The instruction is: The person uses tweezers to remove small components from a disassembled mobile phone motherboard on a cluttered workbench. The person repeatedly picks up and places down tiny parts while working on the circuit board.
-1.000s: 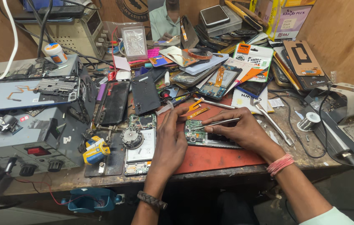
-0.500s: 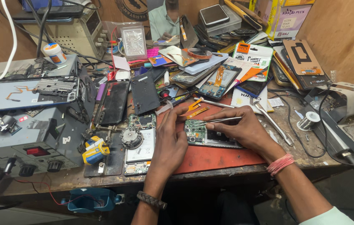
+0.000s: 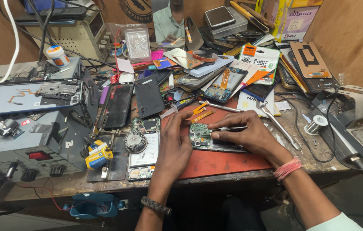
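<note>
Right hand (image 3: 250, 136) pinches metal tweezers (image 3: 228, 128), tips resting on green circuit board (image 3: 200, 133) just left of grip; left hand (image 3: 177, 145) fingers closed on board's left edge, over red mat (image 3: 224, 162).

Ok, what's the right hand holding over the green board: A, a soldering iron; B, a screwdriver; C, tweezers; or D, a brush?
C: the right hand pinches thin metal tweezers, their tips pointing left over the green board, while the left hand steadies the board's left edge.
</note>
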